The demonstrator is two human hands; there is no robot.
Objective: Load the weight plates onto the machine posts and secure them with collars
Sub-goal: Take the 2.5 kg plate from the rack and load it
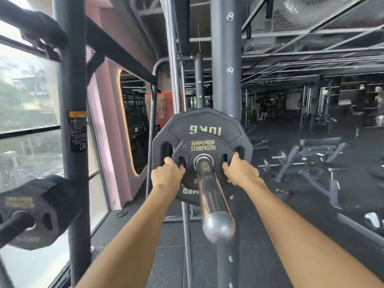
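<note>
A chrome post (pixel 209 192) with a rounded end runs from the machine toward me at centre. A large black 10 kg plate (pixel 204 124) sits far back on it. In front of that, a smaller black Hammer Strength plate (pixel 202 147) is threaded on the post. My left hand (pixel 167 174) grips its left edge, fingers in the left slot. My right hand (pixel 239 172) grips its right edge, fingers in the right slot. No collar is visible.
Another black plate (pixel 35 213) hangs on a storage peg at lower left beside a dark upright (pixel 72 100). The machine's column (pixel 225 59) rises behind the post. A bench (pixel 315 154) and a dumbbell stand on the dark floor to the right.
</note>
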